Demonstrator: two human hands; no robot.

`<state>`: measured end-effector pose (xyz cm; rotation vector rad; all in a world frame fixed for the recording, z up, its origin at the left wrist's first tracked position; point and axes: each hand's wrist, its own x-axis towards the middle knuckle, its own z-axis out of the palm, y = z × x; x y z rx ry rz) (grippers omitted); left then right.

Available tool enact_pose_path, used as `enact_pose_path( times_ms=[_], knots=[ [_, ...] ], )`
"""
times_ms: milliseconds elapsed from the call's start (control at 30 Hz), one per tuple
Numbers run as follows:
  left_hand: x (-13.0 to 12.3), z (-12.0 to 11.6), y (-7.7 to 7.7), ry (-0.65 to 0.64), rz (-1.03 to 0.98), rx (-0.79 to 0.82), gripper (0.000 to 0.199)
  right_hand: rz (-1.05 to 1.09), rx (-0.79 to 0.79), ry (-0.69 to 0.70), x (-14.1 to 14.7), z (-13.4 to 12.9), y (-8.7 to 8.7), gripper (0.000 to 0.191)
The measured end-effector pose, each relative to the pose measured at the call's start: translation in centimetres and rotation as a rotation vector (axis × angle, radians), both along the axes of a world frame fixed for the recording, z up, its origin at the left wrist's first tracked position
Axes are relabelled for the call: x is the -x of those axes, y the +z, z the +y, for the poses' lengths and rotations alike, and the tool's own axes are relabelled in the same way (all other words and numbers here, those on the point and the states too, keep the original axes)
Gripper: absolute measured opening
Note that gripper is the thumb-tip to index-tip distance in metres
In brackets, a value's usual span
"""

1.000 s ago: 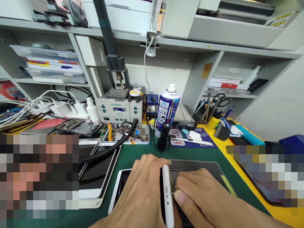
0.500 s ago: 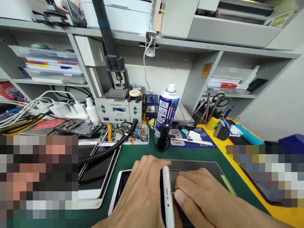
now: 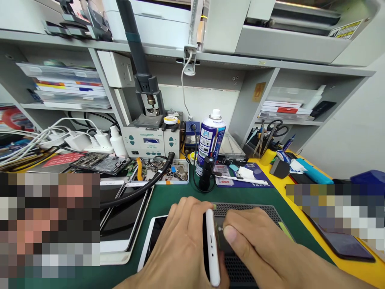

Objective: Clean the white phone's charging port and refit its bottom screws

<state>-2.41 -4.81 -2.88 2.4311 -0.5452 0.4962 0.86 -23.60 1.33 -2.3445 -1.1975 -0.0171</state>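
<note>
A white-edged phone (image 3: 213, 249) stands on its side over a dark perforated mat, its black face turned left. My left hand (image 3: 180, 241) is wrapped over it, fingertips at its top end and the thumb side low behind it. Just right of the phone, my right hand (image 3: 252, 241) is closed, thumb pressed against the curled fingers, with a small metallic tip showing at the pinch; the rest of that item is hidden. Beneath my left hand, a white-framed device with a black screen (image 3: 147, 249) lies on the green mat.
White tablets (image 3: 116, 245) lie at left with a black hose (image 3: 132, 196) across them. Behind are a parts tray (image 3: 183, 180), a spray can (image 3: 210, 140), a small black torch-like item (image 3: 207, 176) and a soldering station (image 3: 150, 140). A dark phone (image 3: 345, 245) lies at right.
My right hand has moved slightly up and away from the phone's edge, opening a small gap. The left hand still holds the phone. The view has shifted slightly.
</note>
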Motion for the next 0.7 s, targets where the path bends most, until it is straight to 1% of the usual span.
enact_pose_path(
  times_ms=[100,200,267,367,433,467,533,633,700],
  knots=[
    [-0.1,-0.2,0.3,-0.008,0.158,-0.026,0.046,0.098,-0.036,-0.113,-0.9,-0.4,-0.1,0.041],
    [-0.1,-0.2,0.6,-0.042,0.328,-0.044,0.053,0.231,-0.081,-0.229,-2.3,-0.9,-0.1,0.046],
    [-0.1,0.1,0.8,-0.087,0.392,-0.059,0.058,0.336,-0.136,-0.250,-3.4,-1.3,0.1,0.046],
    [-0.3,0.7,1.1,-0.180,0.427,-0.091,0.060,0.445,-0.142,-0.228,-4.7,-1.8,0.5,0.036],
    [-0.4,1.2,1.4,-0.237,0.434,-0.126,0.064,0.464,-0.084,-0.211,-5.4,-2.1,0.9,0.026],
    [-0.5,1.4,1.5,-0.259,0.441,-0.146,0.066,0.442,-0.028,-0.214,-5.6,-2.2,1.1,0.022],
    [-0.6,1.8,1.7,-0.293,0.462,-0.176,0.071,0.361,0.119,-0.220,-5.8,-2.5,1.2,0.022],
    [-0.7,2.1,2.1,-0.332,0.480,-0.186,0.076,0.275,0.294,-0.218,-5.5,-3.0,0.6,0.023],
    [-0.6,2.2,2.2,-0.349,0.475,-0.192,0.079,0.250,0.330,-0.245,-5.1,-3.2,-0.2,0.025]
  ],
)
